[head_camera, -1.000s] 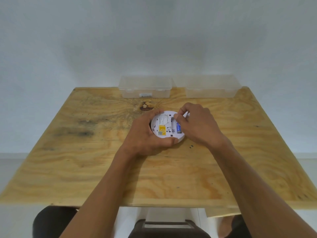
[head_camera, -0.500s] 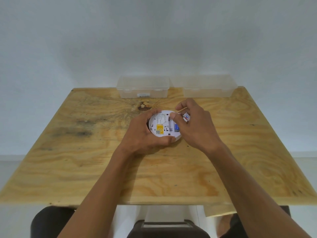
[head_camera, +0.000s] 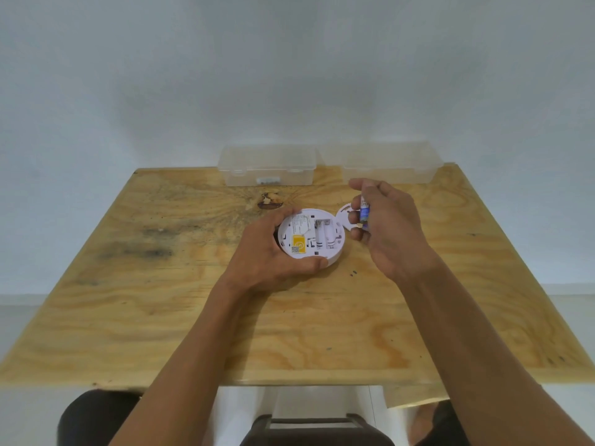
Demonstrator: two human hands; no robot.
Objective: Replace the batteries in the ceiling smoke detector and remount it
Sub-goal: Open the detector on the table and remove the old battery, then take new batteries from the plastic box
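Observation:
A round white smoke detector lies back side up on the wooden table, with a yellow label and an open battery bay that shows no batteries. My left hand grips its left and front rim. My right hand is lifted to the right of the detector and pinches a small blue and white battery upright between thumb and fingers. A white round mounting plate lies on the table just behind the battery, partly hidden by my right hand.
Two clear plastic boxes stand at the table's far edge: the left box holds a few small items, the right box looks empty. A dark knot marks the wood behind the detector. A stool sits under the near edge.
My right hand has pulled the blue battery out of the detector's bay and lifted it up and to the right. The left hand still holds the detector.

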